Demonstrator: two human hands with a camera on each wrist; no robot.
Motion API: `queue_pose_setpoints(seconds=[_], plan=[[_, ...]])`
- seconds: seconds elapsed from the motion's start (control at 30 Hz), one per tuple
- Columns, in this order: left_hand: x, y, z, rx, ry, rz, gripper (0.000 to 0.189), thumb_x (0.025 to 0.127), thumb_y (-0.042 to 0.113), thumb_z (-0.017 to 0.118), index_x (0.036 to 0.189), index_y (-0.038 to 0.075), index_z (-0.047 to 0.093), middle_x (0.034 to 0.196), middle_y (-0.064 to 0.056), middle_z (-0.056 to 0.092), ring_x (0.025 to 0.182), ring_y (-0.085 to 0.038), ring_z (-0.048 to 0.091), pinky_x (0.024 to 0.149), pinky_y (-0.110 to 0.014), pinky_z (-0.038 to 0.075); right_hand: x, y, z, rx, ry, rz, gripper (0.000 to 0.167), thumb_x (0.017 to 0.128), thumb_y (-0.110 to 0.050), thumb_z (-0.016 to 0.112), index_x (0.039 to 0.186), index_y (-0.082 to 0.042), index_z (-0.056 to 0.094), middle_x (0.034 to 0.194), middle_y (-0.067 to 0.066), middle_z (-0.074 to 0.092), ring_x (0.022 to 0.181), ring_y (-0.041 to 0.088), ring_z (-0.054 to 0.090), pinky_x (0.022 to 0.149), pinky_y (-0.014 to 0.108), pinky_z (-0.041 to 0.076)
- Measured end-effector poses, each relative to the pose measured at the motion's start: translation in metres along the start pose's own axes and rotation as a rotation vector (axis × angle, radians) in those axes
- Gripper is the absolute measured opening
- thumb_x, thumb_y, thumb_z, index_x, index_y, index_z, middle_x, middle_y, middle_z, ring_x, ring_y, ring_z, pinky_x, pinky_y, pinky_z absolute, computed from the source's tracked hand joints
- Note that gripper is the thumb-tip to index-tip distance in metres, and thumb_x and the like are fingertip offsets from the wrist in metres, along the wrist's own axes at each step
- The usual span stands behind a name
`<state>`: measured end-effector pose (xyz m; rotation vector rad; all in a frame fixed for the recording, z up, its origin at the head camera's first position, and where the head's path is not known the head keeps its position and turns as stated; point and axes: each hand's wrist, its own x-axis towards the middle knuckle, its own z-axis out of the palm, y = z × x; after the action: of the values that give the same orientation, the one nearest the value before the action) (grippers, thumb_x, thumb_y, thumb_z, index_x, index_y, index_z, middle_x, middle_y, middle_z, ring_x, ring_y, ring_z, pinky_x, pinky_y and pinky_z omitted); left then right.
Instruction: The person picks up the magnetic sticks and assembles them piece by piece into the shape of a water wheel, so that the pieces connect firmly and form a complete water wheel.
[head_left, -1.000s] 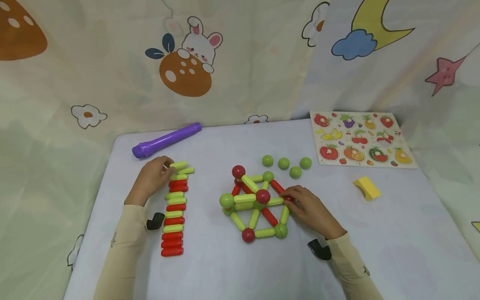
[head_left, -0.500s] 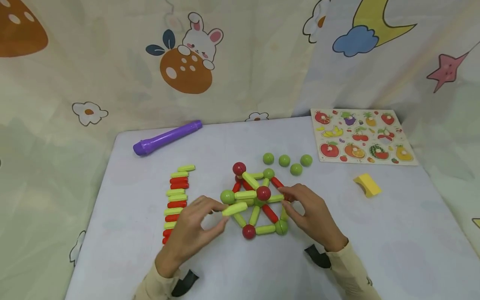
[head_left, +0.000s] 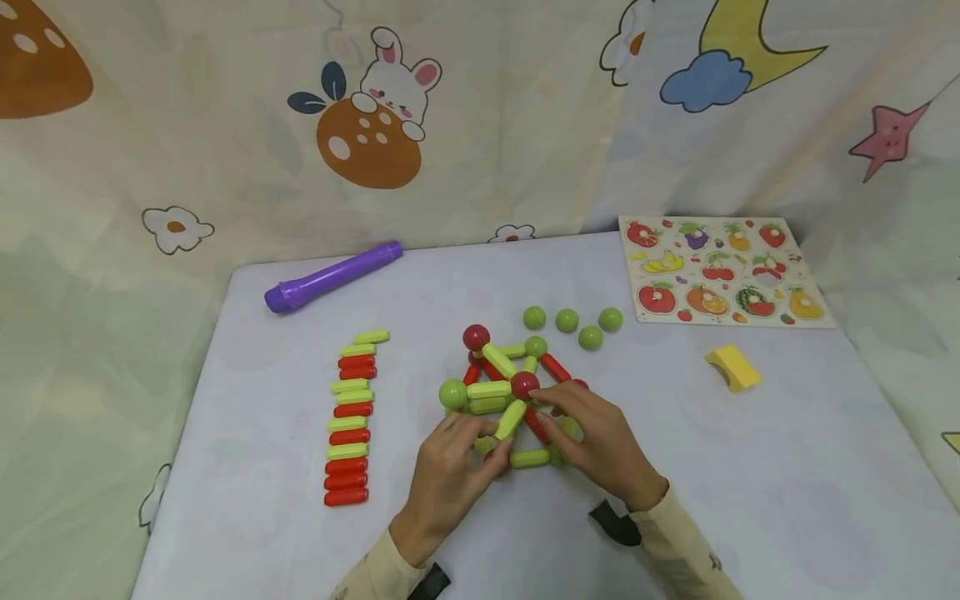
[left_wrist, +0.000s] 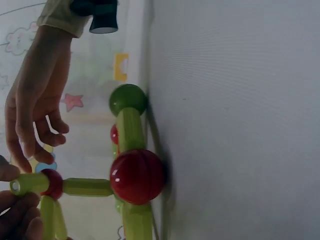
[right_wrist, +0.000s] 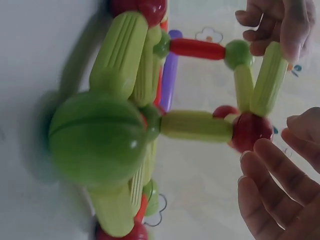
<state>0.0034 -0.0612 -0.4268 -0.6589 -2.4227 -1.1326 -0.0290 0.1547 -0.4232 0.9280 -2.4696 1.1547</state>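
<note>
My left hand (head_left: pixel 450 467) pinches a yellow-green magnetic rod (head_left: pixel 511 419) between thumb and fingers. The rod's far end meets a raised red ball (head_left: pixel 525 385) on a frame of rods and balls; in the right wrist view the rod (right_wrist: pixel 270 80) stands against that ball (right_wrist: pixel 251 131). Beside the same ball is my right hand (head_left: pixel 603 433), fingers loosely bent and fingertips right at the ball's side. A green ball (head_left: pixel 453 393) and another red ball (head_left: pixel 476 337) form other raised corners. Both hands partly cover the frame's lower front balls.
A column of red and yellow-green rods (head_left: pixel 348 437) lies to the left. Several loose green balls (head_left: pixel 567 320) sit behind the frame. Farther off are a purple microphone-like tube (head_left: pixel 333 277), a fruit puzzle board (head_left: pixel 723 271) and a yellow arch block (head_left: pixel 733 368).
My left hand has taken a yellow-green rod from the top of the column and carried it right to the raised red ball. The right hand has shifted left from the frame's right side to that ball.
</note>
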Motion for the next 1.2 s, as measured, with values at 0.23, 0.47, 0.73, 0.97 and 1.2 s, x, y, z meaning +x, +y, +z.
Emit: queue_pose_setpoints(seconds=[0.23,0.47,0.73,0.97,1.2], plan=[[0.001,0.0,0.007,0.055,0.036,0.032,0.023,0.078,0.015,0.077,0.094,0.007,0.063,0.079,0.0,0.067,0.071,-0.015,0.056,0.061,-0.016,0.046,-0.002,0.008,-0.004,0.015,-0.003,0.031,0.025,0.091,-0.018,0.066,0.113,-0.007,0.066,0.1,0.003,0.067,0.08,0.007,0.059,0.067,0.022,0.053],[0.002,-0.002,0.003,0.091,0.022,0.052,0.028,0.085,0.033,0.073,0.096,0.008,0.063,0.082,0.001,0.068,0.071,-0.014,0.06,0.062,-0.018,0.05,-0.004,0.012,-0.007,-0.001,0.006,0.055,0.039,0.098,-0.038,0.049,0.111,-0.005,0.065,0.1,0.004,0.067,0.083,0.009,0.061,0.073,0.021,0.053],[0.034,-0.065,-0.062,0.248,0.028,-0.059,0.014,0.087,0.019,0.07,0.092,0.006,0.065,0.085,-0.005,0.066,0.076,-0.02,0.061,0.064,-0.033,0.053,-0.011,0.022,-0.015,-0.023,0.047,0.107,0.024,0.094,-0.023,0.061,0.111,-0.005,0.066,0.095,0.003,0.066,0.083,0.007,0.061,0.077,0.01,0.048],[0.065,-0.156,-0.1,0.438,-0.401,-0.355,0.042,0.096,0.02,0.059,0.129,-0.004,0.054,0.124,-0.023,0.056,0.107,-0.041,0.052,0.092,-0.055,0.044,-0.015,0.032,-0.017,-0.034,0.068,0.165,0.032,0.078,0.008,0.072,0.108,-0.004,0.066,0.091,0.004,0.067,0.08,0.006,0.059,0.073,0.009,0.048],[0.067,-0.172,-0.095,0.497,-0.498,-0.391,0.038,0.093,0.019,0.063,0.125,-0.002,0.059,0.114,-0.023,0.058,0.1,-0.04,0.052,0.088,-0.055,0.043,-0.016,0.035,-0.012,-0.046,0.059,0.211,0.03,0.079,0.006,0.073,0.107,-0.004,0.066,0.091,0.003,0.067,0.079,0.006,0.059,0.073,0.012,0.05]])
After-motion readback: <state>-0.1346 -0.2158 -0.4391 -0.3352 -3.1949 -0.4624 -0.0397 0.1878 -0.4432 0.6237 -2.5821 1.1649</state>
